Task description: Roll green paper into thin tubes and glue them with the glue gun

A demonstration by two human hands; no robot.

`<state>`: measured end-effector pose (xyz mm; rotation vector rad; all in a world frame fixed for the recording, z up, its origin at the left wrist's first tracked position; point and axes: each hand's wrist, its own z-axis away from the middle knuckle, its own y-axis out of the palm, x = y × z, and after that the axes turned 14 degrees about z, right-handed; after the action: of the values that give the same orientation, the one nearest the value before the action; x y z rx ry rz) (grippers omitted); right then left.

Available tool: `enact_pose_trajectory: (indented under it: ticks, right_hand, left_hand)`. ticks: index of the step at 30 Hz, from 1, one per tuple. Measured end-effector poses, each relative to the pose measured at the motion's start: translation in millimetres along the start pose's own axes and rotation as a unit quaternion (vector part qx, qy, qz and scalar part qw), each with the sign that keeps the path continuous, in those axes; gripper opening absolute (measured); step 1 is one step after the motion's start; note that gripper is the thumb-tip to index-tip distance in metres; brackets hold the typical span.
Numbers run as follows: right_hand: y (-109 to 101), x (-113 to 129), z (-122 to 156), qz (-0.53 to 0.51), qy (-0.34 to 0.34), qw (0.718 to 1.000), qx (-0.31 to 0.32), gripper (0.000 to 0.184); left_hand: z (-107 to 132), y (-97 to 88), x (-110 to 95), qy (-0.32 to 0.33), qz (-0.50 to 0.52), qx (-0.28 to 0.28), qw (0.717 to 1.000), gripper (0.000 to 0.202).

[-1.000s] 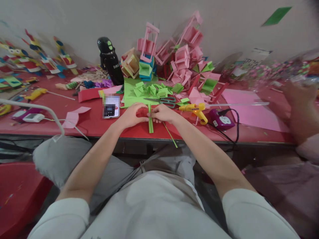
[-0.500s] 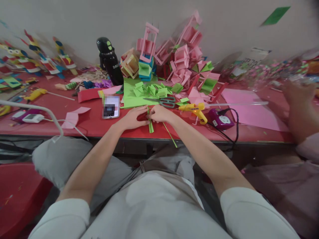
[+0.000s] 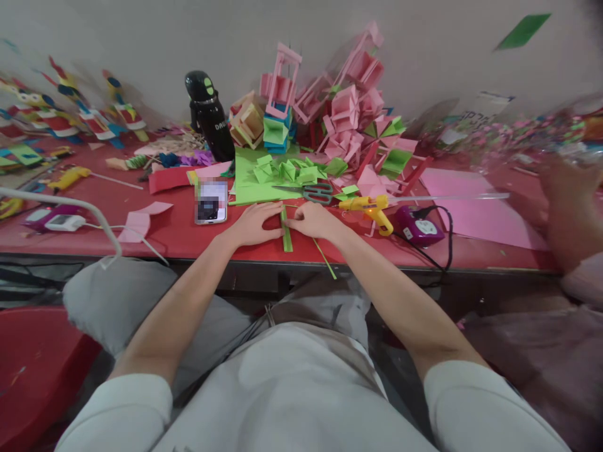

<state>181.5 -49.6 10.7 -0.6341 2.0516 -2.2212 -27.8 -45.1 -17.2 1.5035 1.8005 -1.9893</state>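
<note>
A narrow folded strip of green paper [image 3: 287,235] lies on the red tabletop, pointing toward me. My left hand [image 3: 254,225] rests flat along its left side, thumb and fingers apart, fingertips at the strip's far end. On the other side, my right hand [image 3: 313,221] has its thumb tip at the strip's right edge. Its fingers are bent and partly hidden, with a gap between thumb and forefinger. A thinner green paper strip [image 3: 326,258] comes out from under my right hand and hangs past the table edge.
Scissors [image 3: 316,192] lie beyond my hands near folded green pieces [image 3: 288,169]. A yellow glue gun [image 3: 372,206] and purple power socket [image 3: 419,227] are at right. A phone [image 3: 211,202] and black bottle [image 3: 211,119] stand left. Another person's arm [image 3: 568,207] is far right.
My right hand has shifted slightly right, and its thumb and forefinger have parted. More of the folded green strip now shows between my hands. My left hand has hardly moved.
</note>
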Motion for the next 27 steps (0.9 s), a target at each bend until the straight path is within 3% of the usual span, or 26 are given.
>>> enact_pose_trajectory:
  ticks: [8, 14, 20, 27]
  right_hand:
    - [2, -46, 50, -0.057, 0.042, 0.995, -0.068, 0.047]
    - [3, -78, 77, -0.108, 0.115, 0.974, -0.161, 0.038]
    - [7, -91, 103, 0.047, 0.254, 0.938, -0.232, 0.025]
    - [3, -103, 109, 0.098, 0.313, 0.893, -0.309, 0.035]
  left_hand:
    - [1, 0.7, -3, -0.006, -0.003, -0.005, 1.0, 0.066]
    - [1, 0.6, -3, -0.01, -0.019, 0.006, 1.0, 0.064]
    - [2, -0.4, -5, -0.016, -0.023, 0.014, 1.0, 0.07]
    - [2, -0.5, -5, -0.02, -0.035, 0.02, 0.999, 0.078]
